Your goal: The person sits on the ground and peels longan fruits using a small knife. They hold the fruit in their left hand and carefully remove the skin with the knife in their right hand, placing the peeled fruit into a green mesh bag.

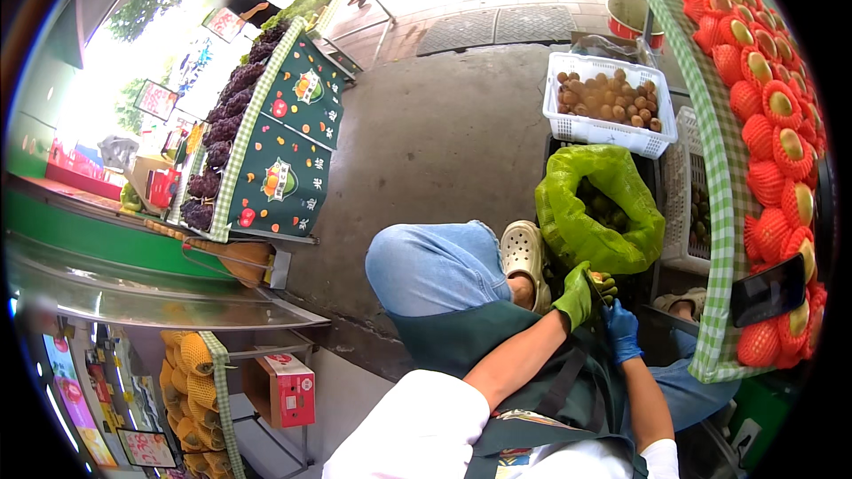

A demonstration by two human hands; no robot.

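Just below the rim of a green mesh sack, my left hand in a green glove is closed on a small round fruit, partly hidden by the fingers. Beside it on the right, my right hand in a blue glove grips a thin tool, maybe a knife, whose tip reaches towards the fruit. Dark round fruit lies inside the open sack. Beyond the sack is a white plastic basket of brown, round peeled-looking fruit.
A stand with a green checked cloth holds fruit in red foam nets and a phone. Another basket sits under its edge. Left are a grape stand, a broom and a red carton. People stand far off.
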